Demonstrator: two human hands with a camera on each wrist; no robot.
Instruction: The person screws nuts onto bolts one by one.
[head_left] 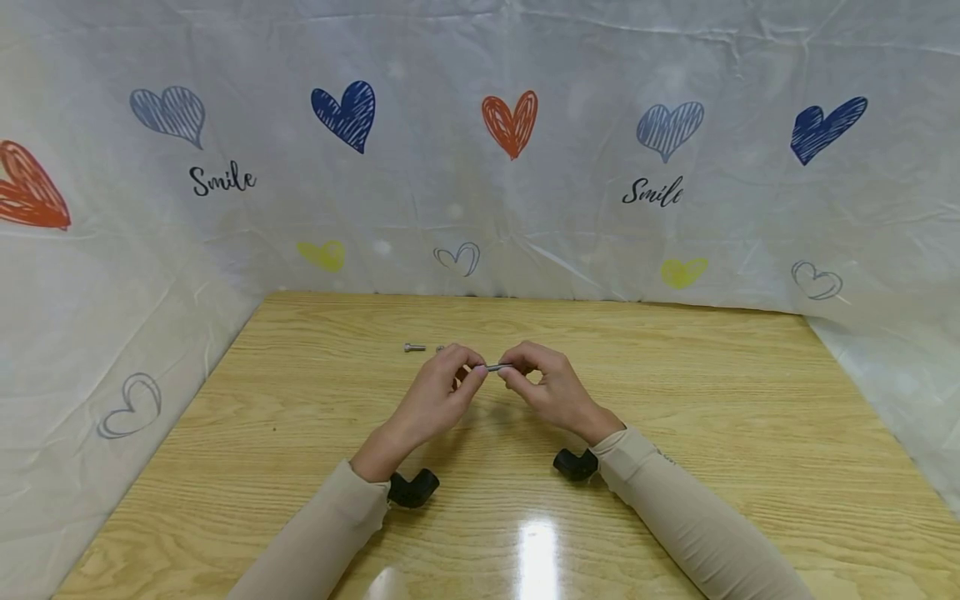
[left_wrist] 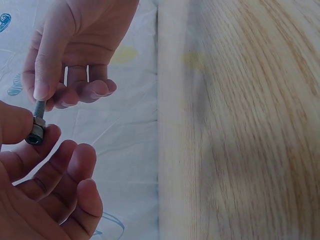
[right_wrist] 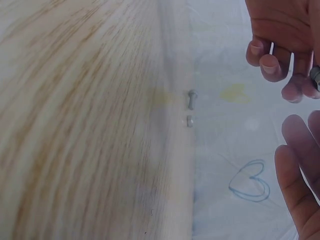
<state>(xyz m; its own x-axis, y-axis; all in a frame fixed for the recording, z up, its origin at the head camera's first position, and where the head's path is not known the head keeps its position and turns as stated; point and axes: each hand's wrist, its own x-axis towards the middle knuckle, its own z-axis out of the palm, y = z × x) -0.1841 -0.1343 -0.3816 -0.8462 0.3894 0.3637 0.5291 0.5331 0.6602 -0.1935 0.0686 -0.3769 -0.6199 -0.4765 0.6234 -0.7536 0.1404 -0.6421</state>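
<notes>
Sleeves (head_left: pixel 322 525); bolt's (head_left: pixel 493 367) ends in left grip (head_left: pixel 437 393), right grip (head_left: pixel 557 390)

A grey metal bolt (head_left: pixel 493 367) is held nearly level above the worktop (head_left: pixel 712 400), between the left hand (head_left: pixel 437 396) and the right hand (head_left: pixel 553 390). Its head (left_wrist: pixel 34 136) has a dark socket, and a nut (left_wrist: pixel 39 121) sits around the threaded shank (left_wrist: pixel 39 108), near the head.

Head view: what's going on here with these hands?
The person's left hand pinches a grey metal socket-head bolt by its head; the right hand holds the threaded end. A grey metal nut seems to sit near the head. Another grey metal bolt and a small nut-like piece lie on the light wooden table.
</notes>
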